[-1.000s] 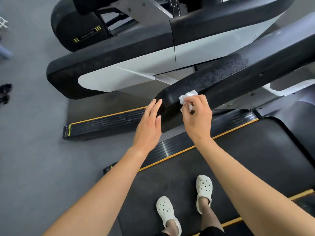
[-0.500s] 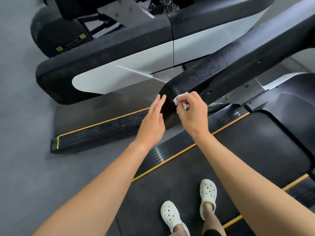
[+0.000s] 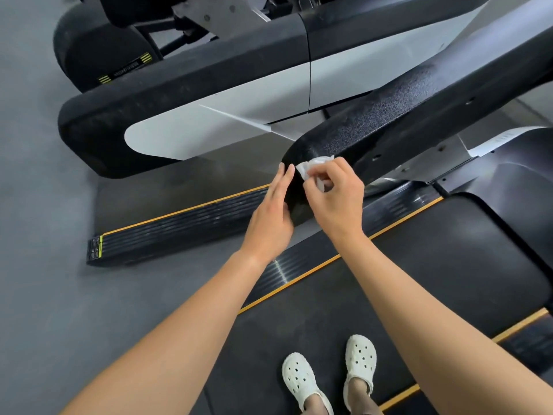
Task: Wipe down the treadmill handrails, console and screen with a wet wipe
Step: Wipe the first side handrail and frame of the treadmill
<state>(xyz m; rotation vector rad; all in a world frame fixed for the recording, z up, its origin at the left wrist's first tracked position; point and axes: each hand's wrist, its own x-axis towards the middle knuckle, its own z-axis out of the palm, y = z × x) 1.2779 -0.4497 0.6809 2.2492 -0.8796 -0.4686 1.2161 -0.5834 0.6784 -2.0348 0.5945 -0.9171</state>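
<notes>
- My right hand is the working one: its fingers are curled and pinch the bunched white wet wipe against the black handrail.
- The wipe sits on the rounded near end of the handrail, at about 11 o'clock from the middle of my right hand and touching the rail's textured skin.
- My left hand holds nothing. Its fingers are straight and lie flat against the outer side of that same rounded end, at 9 o'clock from the wipe and just beside it.
- The relation that matters: the handrail's long axis runs from this end cap away toward 2 o'clock, out past the top right edge of the view. Nearly all of its length lies on that side of the wipe.
- I judge that the next strokes should travel along that axis toward 2 o'clock. My right hand already has the wipe and is the nearer one to that stretch.
- The console and screen are not in view, so I take the task as far from done.
- Below, at 6 o'clock, white clogs stand on the treadmill belt.
</notes>
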